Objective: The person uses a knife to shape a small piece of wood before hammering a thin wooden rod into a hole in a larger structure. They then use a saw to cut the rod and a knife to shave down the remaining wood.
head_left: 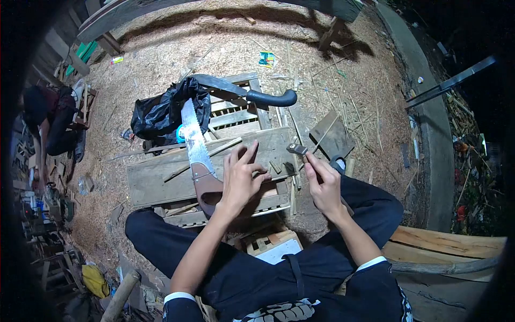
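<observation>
A: While R hand [324,185] grips a small metal-headed tool [298,149], what's L hand [242,177] doing?

B: Half-open, fingers parted & a bit bent, over the low wooden bench [147,185]. Can't tell if it touches the wood. Nearest item: handsaw [197,142], brown handle just beside the wrist, toothed blade pointing away.

A: Tool posn?

B: Head up past R fingertips, near bench's R edge, btwn L hand & square board [324,129] on the ground. Exact type unclear, too small.

A: Rest of bench?

B: Thin stick [225,146] lying at a slant, passing by the saw blade; short offcuts [275,167] nr L fingers. Far end: black plastic bag [147,119], w/ machete [225,88] beside it, black handle pointing R. Blue roll [180,133] by the bag, partly hidden.

A: Surroundings?

B: Wood shavings [230,51] all over the ground. 2nd person [59,115] far L, bent fwd, hands unclear.
</observation>
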A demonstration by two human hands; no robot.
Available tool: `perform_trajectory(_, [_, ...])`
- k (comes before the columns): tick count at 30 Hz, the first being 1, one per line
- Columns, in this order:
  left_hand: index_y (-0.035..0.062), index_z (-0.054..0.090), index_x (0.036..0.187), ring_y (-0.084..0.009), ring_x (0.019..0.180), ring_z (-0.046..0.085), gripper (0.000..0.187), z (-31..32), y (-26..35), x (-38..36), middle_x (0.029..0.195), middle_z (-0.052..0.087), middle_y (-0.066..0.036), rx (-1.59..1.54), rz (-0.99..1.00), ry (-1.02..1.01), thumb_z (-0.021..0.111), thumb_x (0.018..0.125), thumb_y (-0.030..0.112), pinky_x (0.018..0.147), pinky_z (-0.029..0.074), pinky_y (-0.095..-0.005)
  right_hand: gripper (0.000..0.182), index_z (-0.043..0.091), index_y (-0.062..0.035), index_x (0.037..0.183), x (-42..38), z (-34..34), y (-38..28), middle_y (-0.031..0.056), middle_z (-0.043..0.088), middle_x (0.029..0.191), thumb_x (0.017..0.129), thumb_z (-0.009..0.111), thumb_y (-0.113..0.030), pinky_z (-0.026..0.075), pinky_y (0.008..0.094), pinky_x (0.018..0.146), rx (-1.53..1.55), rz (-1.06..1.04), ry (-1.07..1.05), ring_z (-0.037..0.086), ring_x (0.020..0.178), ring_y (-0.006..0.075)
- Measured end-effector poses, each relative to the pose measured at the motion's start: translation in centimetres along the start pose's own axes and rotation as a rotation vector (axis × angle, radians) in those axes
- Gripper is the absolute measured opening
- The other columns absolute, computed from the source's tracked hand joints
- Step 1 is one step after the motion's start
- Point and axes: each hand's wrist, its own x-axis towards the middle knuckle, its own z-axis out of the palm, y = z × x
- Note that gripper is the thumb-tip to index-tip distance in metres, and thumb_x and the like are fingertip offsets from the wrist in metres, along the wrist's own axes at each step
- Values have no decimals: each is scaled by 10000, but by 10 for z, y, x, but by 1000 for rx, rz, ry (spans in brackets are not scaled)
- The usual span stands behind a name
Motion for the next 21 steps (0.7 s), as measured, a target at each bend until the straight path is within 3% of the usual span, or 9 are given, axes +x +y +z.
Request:
perform_trajectory(8, [113, 854, 953, -331, 1390, 513, 231, 3, 2, -7, 1590, 535, -108, 20, 46, 34, 863, 777, 263, 1133, 357, -467, 325, 716, -72, 1331, 0, -4, -3, 186, 744, 988, 1014, 671, -124, 545, 385, 696, 32, 105, -101, 709, 773, 300])
perform_trajectory(12, [116, 848, 1039, -322, 1431, 498, 273, 0, -3, -5, 1591, 530, -121, -1, 52, 12, 845, 807, 259, 1146, 349, -471, 327, 716, -82, 1335, 2, 1, 0, 180, 741, 975, 1014, 672, -126, 543, 384, 684, 51, 34, -65, 704, 758, 292])
perform_trajectory(21, [178, 861, 1015, -327, 1413, 496, 186, -2, -1, 1, 1570, 558, -72, 19, 72, -36, 822, 836, 212, 1124, 335, -504, 339, 706, -79, 1349, -2, -3, 5, 171, 719, 930, 1018, 669, -146, 543, 392, 702, 73, 78, -92, 695, 755, 308])
